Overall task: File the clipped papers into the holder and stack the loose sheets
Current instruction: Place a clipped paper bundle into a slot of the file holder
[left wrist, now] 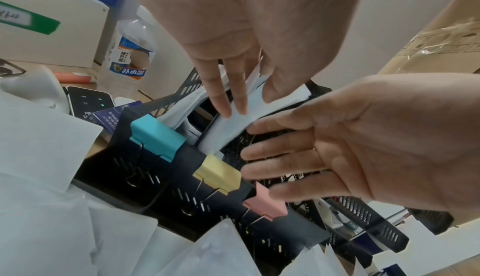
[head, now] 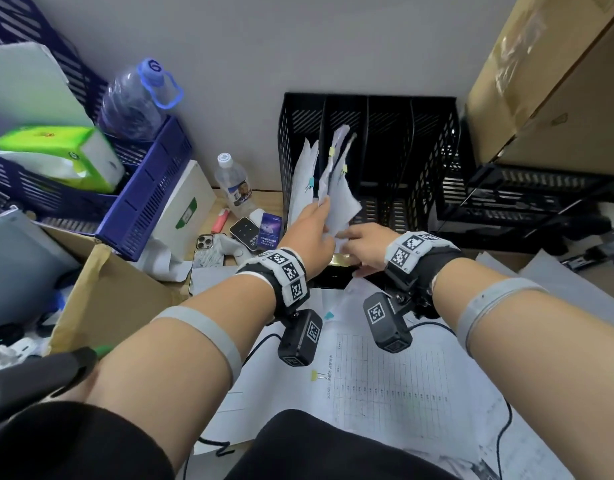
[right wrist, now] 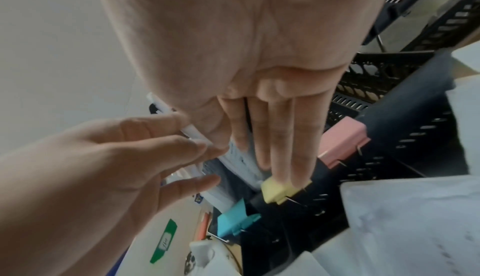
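A black file holder (head: 433, 150) with several slots stands against the wall. Clipped papers (head: 340, 199) with small yellow and teal clips stand tilted in its left slots. My left hand (head: 324, 216) pinches the lower edge of one bundle (left wrist: 233, 128) between thumb and fingers. My right hand (head: 347, 237) lies just right of it, fingers straight (right wrist: 280, 173), touching the paper's edge. Teal (left wrist: 155, 138), yellow (left wrist: 218, 174) and pink (left wrist: 265, 204) binder clips sit on the holder's front dividers. Loose sheets (head: 385, 375) cover the desk below my arms.
Blue baskets (head: 149, 188), a white box (head: 184, 199), two water bottles (head: 234, 183), phones (head: 208, 251) and a lighter crowd the left. A cardboard box (head: 548, 81) and black tray (head: 527, 192) stand right. A yellow clip (head: 317, 375) lies on the sheets.
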Demonstrator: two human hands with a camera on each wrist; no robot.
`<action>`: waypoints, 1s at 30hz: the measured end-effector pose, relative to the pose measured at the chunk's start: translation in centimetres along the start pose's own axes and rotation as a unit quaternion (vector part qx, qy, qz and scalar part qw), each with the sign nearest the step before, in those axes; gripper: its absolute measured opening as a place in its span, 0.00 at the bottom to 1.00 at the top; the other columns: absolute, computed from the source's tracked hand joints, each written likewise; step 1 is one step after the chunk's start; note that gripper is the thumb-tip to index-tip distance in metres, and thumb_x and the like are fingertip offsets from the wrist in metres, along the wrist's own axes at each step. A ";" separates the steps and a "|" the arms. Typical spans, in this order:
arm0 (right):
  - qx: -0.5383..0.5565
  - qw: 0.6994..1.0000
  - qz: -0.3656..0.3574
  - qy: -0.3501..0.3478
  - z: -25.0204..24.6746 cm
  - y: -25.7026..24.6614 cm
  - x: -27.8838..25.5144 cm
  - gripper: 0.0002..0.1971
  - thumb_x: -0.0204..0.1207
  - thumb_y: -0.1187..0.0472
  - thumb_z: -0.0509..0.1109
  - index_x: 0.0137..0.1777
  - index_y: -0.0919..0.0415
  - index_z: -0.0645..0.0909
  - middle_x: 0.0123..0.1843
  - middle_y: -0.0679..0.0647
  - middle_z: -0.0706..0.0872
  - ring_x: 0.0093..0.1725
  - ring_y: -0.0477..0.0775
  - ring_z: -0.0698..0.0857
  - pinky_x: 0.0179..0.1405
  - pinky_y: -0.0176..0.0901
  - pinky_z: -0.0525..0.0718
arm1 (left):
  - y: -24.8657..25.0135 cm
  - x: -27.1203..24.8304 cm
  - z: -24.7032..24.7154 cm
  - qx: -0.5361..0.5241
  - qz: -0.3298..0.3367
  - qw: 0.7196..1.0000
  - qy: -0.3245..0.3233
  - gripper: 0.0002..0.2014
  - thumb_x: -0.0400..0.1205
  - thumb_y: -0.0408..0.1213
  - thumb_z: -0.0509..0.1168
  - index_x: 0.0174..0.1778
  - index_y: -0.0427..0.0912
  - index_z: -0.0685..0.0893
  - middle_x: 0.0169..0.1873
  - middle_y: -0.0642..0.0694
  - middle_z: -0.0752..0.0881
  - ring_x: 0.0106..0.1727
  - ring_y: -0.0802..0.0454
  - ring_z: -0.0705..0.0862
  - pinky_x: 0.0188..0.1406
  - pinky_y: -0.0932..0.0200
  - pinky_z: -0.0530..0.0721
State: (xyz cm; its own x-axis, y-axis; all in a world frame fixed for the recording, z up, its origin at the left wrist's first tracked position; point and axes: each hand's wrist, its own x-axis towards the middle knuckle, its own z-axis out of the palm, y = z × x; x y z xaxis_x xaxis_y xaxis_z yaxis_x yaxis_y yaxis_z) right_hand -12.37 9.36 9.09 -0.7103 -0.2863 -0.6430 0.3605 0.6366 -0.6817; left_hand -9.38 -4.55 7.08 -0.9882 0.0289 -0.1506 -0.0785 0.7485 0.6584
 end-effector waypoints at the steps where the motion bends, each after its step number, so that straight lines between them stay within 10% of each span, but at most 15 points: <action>1: -0.004 1.000 0.011 -0.019 0.1 0.4 -0.2 0.16 0.82 0.64 0.60 0.66 0.54 0.79 0.55 0.57 0.86 0.53 0.56 0.88 0.54 0.58 0.89 | 0.0 -0.1 0.1 0.002 0.005 1.000 0.000 0.28 0.83 0.30 0.60 0.82 0.42 0.69 0.75 0.46 0.71 0.63 0.51 0.82 0.67 0.59 0.79; 8: -0.024 0.998 0.060 -0.017 0.9 5.4 -2.0 0.17 0.83 0.62 0.59 0.69 0.53 0.78 0.59 0.58 0.87 0.55 0.59 0.90 0.55 0.56 0.89 | -1.1 -2.5 3.0 -0.057 -0.040 0.996 -0.053 0.12 0.79 0.33 0.62 0.41 0.55 0.87 0.40 0.51 0.91 0.41 0.53 0.91 0.51 0.50 0.91; 12: -0.044 0.991 0.119 -0.045 2.9 10.0 -3.2 0.17 0.82 0.61 0.62 0.70 0.54 0.78 0.62 0.56 0.86 0.58 0.57 0.88 0.51 0.48 0.87 | -4.9 -5.4 7.1 0.007 -0.183 0.963 -0.198 0.05 0.80 0.34 0.66 0.49 0.46 0.84 0.46 0.41 0.92 0.46 0.46 0.93 0.50 0.44 0.93; 15: -0.122 0.985 0.113 -0.054 4.5 13.0 -3.9 0.19 0.81 0.59 0.65 0.71 0.54 0.79 0.69 0.53 0.83 0.62 0.52 0.83 0.47 0.32 0.80 | -8.2 -7.8 9.5 0.030 -0.274 0.923 -0.268 0.21 0.76 0.41 0.72 0.61 0.39 0.75 0.52 0.36 0.89 0.52 0.39 0.91 0.54 0.40 0.91; 19: -0.192 0.974 0.107 -0.059 5.9 15.8 -4.7 0.20 0.82 0.54 0.65 0.73 0.51 0.77 0.78 0.51 0.74 0.77 0.53 0.72 0.72 0.40 0.67 | -9.6 -9.9 11.1 -0.085 -0.311 0.917 -0.235 0.22 0.77 0.38 0.76 0.63 0.40 0.75 0.47 0.34 0.91 0.46 0.41 0.91 0.54 0.41 0.91; 25: -0.147 0.983 0.104 -0.032 6.9 17.3 -5.1 0.19 0.81 0.56 0.66 0.72 0.52 0.77 0.72 0.53 0.80 0.63 0.53 0.81 0.56 0.38 0.74 | -9.4 -10.7 12.3 -0.159 -0.329 0.918 -0.155 0.17 0.74 0.29 0.76 0.54 0.41 0.77 0.42 0.35 0.88 0.36 0.39 0.89 0.47 0.40 0.93; 30: -0.137 0.985 0.097 0.043 6.9 16.4 -5.0 0.30 0.76 0.58 0.69 0.77 0.50 0.66 0.72 0.56 0.77 0.63 0.59 0.82 0.60 0.46 0.81 | -8.7 -10.7 11.0 -0.108 -0.208 0.960 -0.153 0.17 0.77 0.31 0.72 0.25 0.49 0.77 0.24 0.50 0.80 0.38 0.40 0.88 0.50 0.39 0.91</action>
State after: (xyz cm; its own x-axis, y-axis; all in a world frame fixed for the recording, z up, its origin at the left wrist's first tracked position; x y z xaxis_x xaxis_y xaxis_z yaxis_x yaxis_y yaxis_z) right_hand 1.21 16.28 -1.29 -0.6973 -0.0867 -0.7115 0.3257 0.8460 -0.4222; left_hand 3.37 -4.06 -5.13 -0.7828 -0.0240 -0.6218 -0.5162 0.5829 0.6274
